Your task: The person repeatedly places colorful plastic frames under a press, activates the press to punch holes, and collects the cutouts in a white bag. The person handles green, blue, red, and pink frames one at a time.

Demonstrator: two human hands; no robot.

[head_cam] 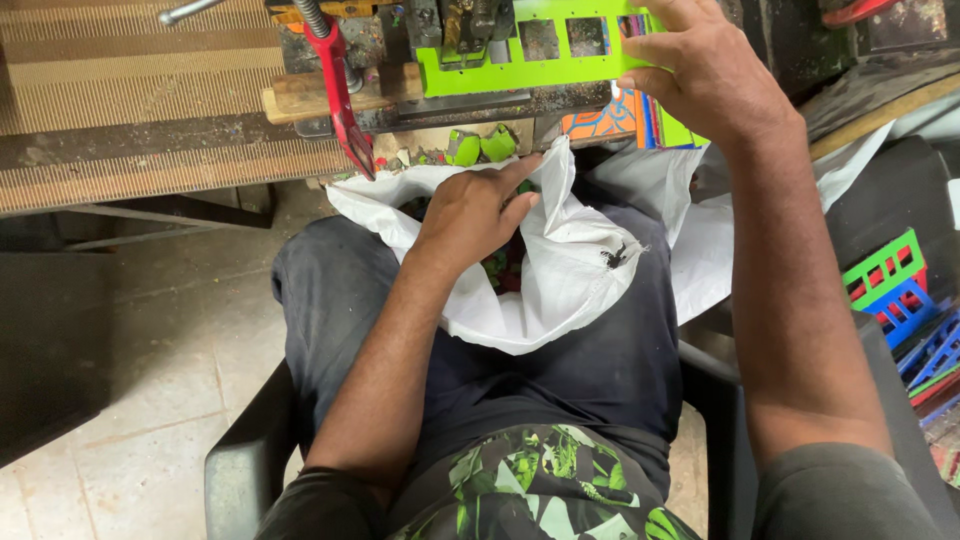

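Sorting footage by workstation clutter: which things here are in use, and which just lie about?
In use:
right hand on green plastic frame
left hand in white sack
press

Lying about:
green scraps
red lever
stacked coloured frames

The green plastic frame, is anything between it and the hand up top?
No. The right hand already grips the green plastic frame at its right end, fingers curled over the edge. The left hand rests apart, on the white sack.
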